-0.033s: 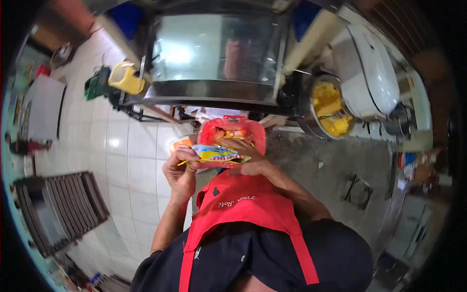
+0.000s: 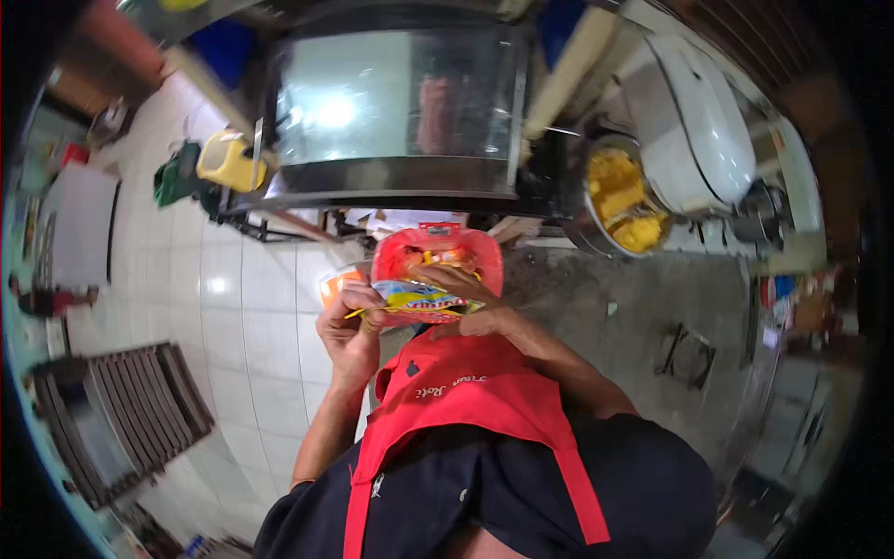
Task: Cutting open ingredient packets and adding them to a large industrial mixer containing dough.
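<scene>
A blue, yellow and red printed packet lies across the near side of a red plastic bin. My left hand pinches the packet's left end, where a thin yellow strip sticks out. My right hand grips its right end, with the fingers stretched along the far side and the base of the thumb nearer me. Inside the bin, beyond my fingers, orange and yellow wrappers show. The packet's contents are hidden.
Ahead stands a glass-fronted dark cabinet. To its right, a steel bowl of yellow mixture sits beneath a white mixer. A yellow jug is at the left. A slatted rack stands on the tiled floor. An orange-and-white container is beside the bin.
The view has shifted slightly, so the cabinet and mixer appear further left. Both hands keep their hold on the packet, which sits a little nearer me.
</scene>
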A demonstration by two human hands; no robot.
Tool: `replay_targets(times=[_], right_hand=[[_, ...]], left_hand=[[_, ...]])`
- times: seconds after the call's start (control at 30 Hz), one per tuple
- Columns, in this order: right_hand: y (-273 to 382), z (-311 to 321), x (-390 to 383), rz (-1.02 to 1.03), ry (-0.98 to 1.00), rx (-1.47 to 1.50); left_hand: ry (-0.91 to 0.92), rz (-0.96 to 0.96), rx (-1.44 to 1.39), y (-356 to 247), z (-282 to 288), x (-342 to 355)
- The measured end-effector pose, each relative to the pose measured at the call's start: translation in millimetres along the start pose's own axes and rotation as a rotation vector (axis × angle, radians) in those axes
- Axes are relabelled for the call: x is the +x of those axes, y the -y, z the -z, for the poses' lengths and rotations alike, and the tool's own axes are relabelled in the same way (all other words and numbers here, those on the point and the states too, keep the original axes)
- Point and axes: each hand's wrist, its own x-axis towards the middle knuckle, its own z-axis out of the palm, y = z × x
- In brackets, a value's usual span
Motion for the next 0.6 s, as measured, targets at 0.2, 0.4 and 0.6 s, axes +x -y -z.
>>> replay_targets(times=[0.2, 0.4, 0.6], right_hand=[[-41.7, 32.4, -82.3, -0.035, -0.066, 0.854], [-91.4, 74.4, -218.0, -0.236, -0.405, 0.990], [-190.5, 135.9, -331.8, -0.498, -0.477, 1.122]], left_hand=[[0.196, 0.178, -0.090, 47.1, -112.7, -12.2], [0.226, 0.563, -0.388, 92.1, -264.0, -22.2], [0.249, 0.694, -0.351, 190.5, -407.9, -37.6]])
